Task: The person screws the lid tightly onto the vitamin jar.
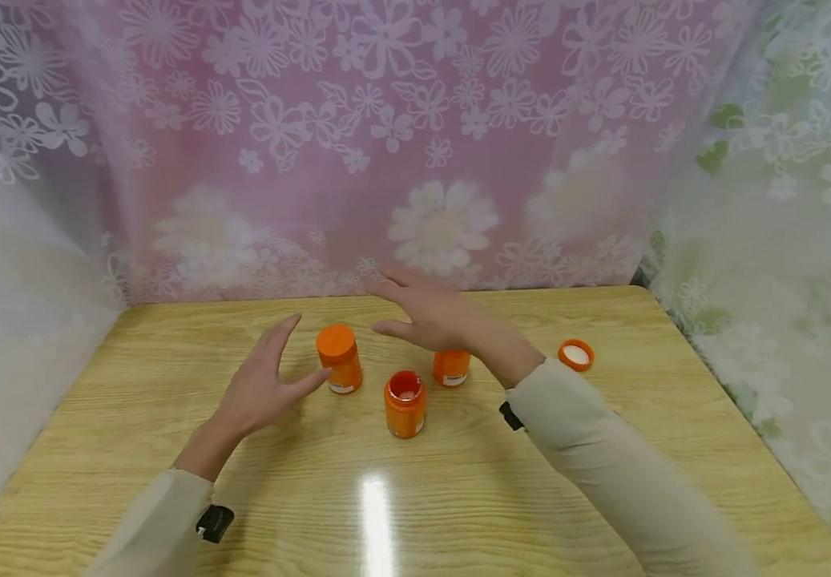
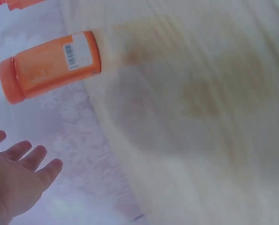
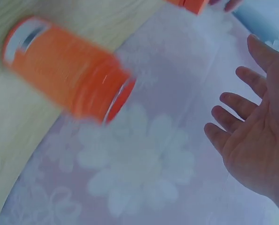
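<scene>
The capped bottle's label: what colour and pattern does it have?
The label is white with a dark barcode, shown best in the left wrist view.

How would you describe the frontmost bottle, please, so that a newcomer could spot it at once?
On the wood-grain table, look right of the left hand. The frontmost bottle, orange and upright, stands there closest to the viewer. Its open mouth shows, whereas its left neighbour wears a lid and the top of its right neighbour is hidden behind the right hand.
</scene>
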Available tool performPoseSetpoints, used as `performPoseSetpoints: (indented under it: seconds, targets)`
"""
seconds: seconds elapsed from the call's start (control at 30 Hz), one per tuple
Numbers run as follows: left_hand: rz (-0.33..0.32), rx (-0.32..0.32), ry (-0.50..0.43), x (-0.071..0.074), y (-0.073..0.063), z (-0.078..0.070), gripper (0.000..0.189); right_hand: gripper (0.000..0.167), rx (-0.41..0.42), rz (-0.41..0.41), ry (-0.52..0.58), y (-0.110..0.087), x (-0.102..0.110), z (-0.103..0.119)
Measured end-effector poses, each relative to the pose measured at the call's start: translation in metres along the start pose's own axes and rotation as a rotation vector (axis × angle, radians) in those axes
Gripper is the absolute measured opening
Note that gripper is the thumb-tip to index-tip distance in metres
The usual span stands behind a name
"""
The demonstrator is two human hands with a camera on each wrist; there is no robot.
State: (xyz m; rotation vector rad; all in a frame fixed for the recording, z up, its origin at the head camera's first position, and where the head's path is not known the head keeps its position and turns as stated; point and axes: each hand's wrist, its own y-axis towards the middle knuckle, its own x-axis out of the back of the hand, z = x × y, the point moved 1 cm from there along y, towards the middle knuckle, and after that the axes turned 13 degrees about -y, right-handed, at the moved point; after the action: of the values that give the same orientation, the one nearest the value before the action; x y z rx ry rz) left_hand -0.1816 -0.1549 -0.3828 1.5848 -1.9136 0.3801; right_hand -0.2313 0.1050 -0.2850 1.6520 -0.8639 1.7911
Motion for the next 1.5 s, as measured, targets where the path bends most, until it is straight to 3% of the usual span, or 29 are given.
performPoseSetpoints:
  seconds: [0.2,0.37,0.63,0.97,1.23,1.5]
  targets:
    - [-0.057,-0.248,0.23,0.009,-0.003,-0.01,0.085,0.064,-0.078,-0.026,-0.027,-0.029,0.005,-0.032]
    - [-0.07,-0.368,0.355,0.01,-0.007,-0.015,0.082,0.063,-0.128,-0.088,-0.043,-0.055,-0.004,-0.058]
    - [-0.054,-0.39,0.486,0.004,-0.018,-0.018,0.082,0.064,-0.177,-0.123,-0.109,-0.097,-0.023,-0.09]
    - [-0.048,-0.465,0.422,-0.012,-0.035,-0.024,0.082,0.067,-0.264,-0.076,-0.044,-0.151,-0.07,-0.116]
    - [-0.047,-0.528,0.342,-0.03,-0.043,-0.022,0.078,0.063,-0.306,-0.098,0.013,-0.176,-0.107,-0.124]
    - [-0.016,-0.562,0.399,-0.046,-0.047,-0.018,0.077,0.06,-0.287,-0.135,0.015,-0.184,-0.122,-0.123]
